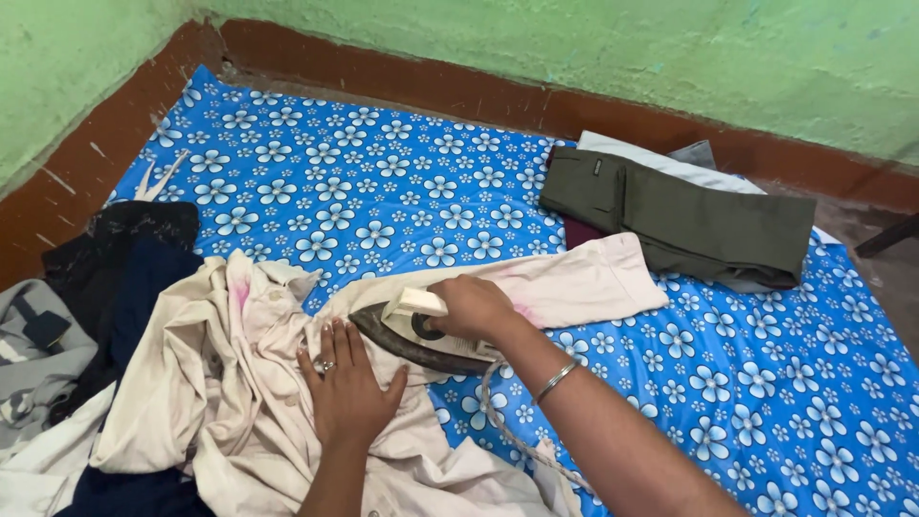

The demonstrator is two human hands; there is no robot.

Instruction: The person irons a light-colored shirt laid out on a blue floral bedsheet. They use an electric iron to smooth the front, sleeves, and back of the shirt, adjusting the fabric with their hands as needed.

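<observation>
On the blue flowered sheet (383,182) spread over the floor, a cream shirt (239,383) lies rumpled. The right hand (472,306) is closed around the handle of an electric iron (412,330), which rests on the shirt, its cord (507,426) trailing toward the person. The left hand (347,388), open and flat, presses the fabric just beside the iron. Folded olive trousers (689,220) lie well apart; dark clothes (115,278) are heaped at left.

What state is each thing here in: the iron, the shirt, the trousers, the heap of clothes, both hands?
Iron: flat on the shirt, gripped by its handle.
Cream shirt: crumpled, one sleeve spread out, pink stains.
Olive trousers: folded, lying on other folded clothes.
Dark clothes: heaped, unfolded.
Right hand: closed on the iron.
Left hand: open, pressed flat on the shirt.
</observation>
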